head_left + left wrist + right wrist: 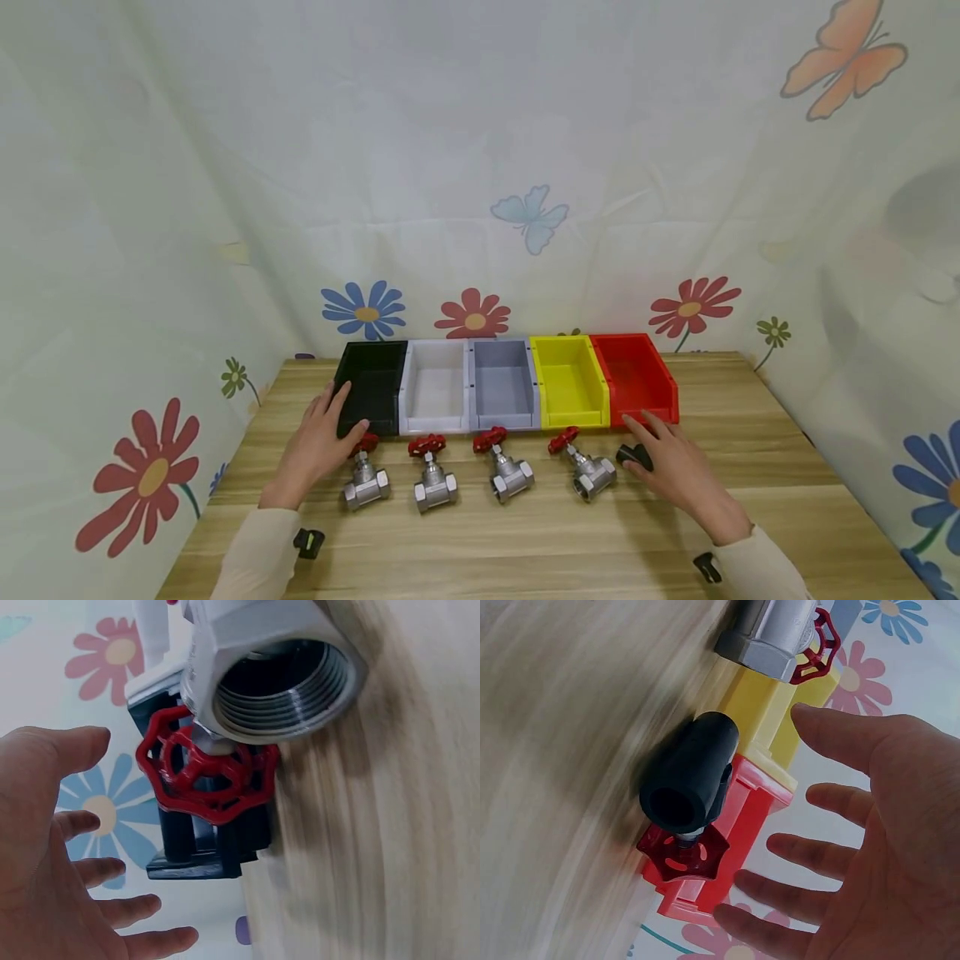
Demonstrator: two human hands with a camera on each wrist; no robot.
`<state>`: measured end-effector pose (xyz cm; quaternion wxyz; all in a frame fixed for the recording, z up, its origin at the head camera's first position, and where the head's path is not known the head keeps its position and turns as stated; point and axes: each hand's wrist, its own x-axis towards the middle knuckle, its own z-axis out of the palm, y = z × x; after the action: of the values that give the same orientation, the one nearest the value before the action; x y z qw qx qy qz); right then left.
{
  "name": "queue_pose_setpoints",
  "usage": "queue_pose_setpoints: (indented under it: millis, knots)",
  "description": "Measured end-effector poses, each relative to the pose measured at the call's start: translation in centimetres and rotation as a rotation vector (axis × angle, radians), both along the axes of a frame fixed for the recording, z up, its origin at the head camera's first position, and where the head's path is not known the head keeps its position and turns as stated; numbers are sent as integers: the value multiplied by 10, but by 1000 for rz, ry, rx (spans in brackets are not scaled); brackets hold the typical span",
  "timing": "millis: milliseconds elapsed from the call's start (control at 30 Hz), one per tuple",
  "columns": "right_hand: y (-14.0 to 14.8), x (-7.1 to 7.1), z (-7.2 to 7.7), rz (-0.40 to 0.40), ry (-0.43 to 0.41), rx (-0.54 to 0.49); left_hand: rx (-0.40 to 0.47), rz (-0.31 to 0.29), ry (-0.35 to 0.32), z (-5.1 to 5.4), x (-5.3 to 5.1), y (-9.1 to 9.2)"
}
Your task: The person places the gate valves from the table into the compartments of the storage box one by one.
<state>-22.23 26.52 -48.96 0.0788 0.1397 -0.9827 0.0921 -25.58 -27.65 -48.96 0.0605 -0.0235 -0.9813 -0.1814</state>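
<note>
In the head view my left hand [318, 442] hovers by the leftmost steel valve [367, 485] and the black bin [375, 387]. Its fingers [112, 915] are spread apart in the left wrist view, beside the valve's red handwheel [202, 765], holding nothing. On the other side, my right hand [675, 467] is over a black valve [636, 456], partly hiding it in front of the red bin [637, 379]. The right wrist view gives that hand [900, 817] with fingers extended, apart from the black valve [690, 772] and its dark red handwheel [682, 851].
More steel valves with red handwheels, such as one [435, 486] near the middle, lie in a row. Behind them stand the white bin [433, 423], grey bin [504, 421] and yellow bin [574, 417], side by side. A flower-printed curtain [450, 167] surrounds the wooden table [480, 550].
</note>
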Motion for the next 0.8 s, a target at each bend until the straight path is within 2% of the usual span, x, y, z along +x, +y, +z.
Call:
queue_pose_setpoints:
  millis: [300,467,667,800]
  knots:
    - [1,1,-4,2,-12,-11,34,13,-50,-8,-4,-6]
    - [1,3,-4,11,11,-2,51,8,-58,-11,-7,-10]
    - [2,5,-6,6,-33,10,66,17,-64,-14,-13,-13]
    - [4,4,-8,16,-26,14,88,19,-48,-13,-15,-16]
